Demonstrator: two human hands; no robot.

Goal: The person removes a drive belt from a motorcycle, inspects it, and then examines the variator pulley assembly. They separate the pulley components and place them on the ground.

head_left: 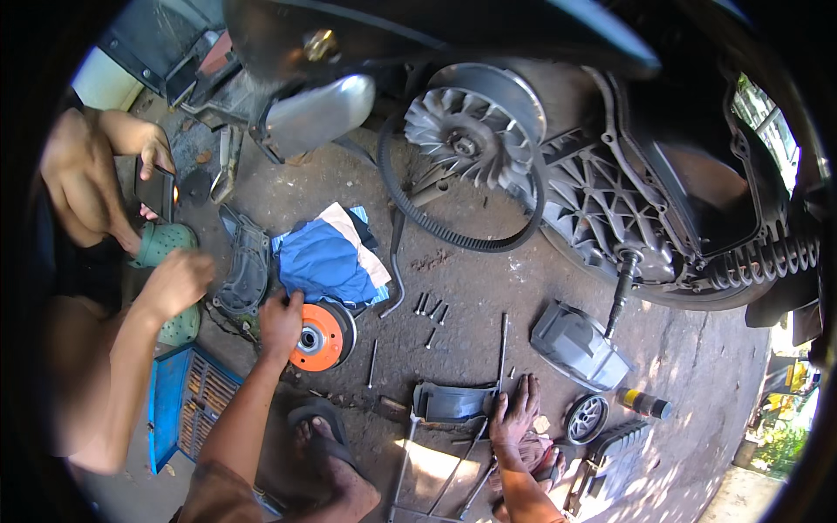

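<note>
My left hand (pixel 281 326) is closed at the rim of an orange-faced clutch assembly (pixel 326 350), its fingertips beside a crumpled blue cloth (pixel 323 259). The clutch sits on the ground with a metal hub at its centre. My right hand (pixel 516 415) lies with fingers stretched out, beside a dark grey plastic cover (pixel 454 403) and over a pinkish rag (pixel 534 451). Several bolts (pixel 431 337) lie on the ground between the two hands. Farther off, a finned fan pulley (pixel 462 144) and a loosely hanging drive belt (pixel 466 241) are on the scooter's engine.
At left, another person holds a phone (pixel 155 193); a second blurred hand (pixel 179 281) is above green clogs (pixel 169 244). A blue toolbox (pixel 174 410) lies open nearby. Grey covers (pixel 575 344), a black wheel-like part (pixel 586 419) and a spray can (pixel 643 403) lie right.
</note>
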